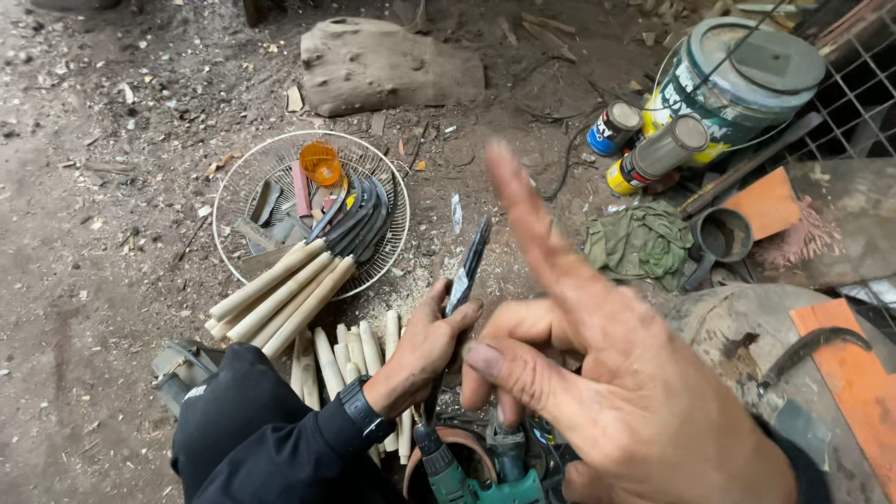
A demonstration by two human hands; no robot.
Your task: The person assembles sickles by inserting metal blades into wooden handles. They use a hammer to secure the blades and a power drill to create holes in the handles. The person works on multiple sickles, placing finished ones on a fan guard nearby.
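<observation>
Head view, looking down at a dirt floor littered with wood chips.

Left hand (pixel 422 347), black sleeve and wrist watch: fingers wrapped and pinching a dark curved blade (pixel 467 271), thumb pressed along its side. The blade stands nearly upright, tip away from the body, probably held so to keep the edge clear of the palm. It sits just right of the wire basket (pixel 245 173), directly above the green drill (pixel 471 481).

Right hand (pixel 597 373): raised close to the camera, fingers spread, index finger pointing up, the others loosely curled. It holds nothing and touches nothing; it reads as a gesture, not a grip.

Wire basket: round and shallow, like a fan guard. Inside it lie finished sickles (pixel 317 257), blades stacked in the basket and pale wooden handles sticking out over the lower rim, likely so they can be picked up by the handle. An orange cup (pixel 320 162) rests near the basket's far side.

Below the basket: a row of bare wooden handles (pixel 350 355) side by side on the ground, just beside the left wrist.

Right of the basket: a crumpled green rag (pixel 640 241), two spray cans (pixel 644 149) lying tipped, and a lidded paint bucket (pixel 737 79) behind them. Above the basket, well apart, a flat rock (pixel 387 63).
</observation>
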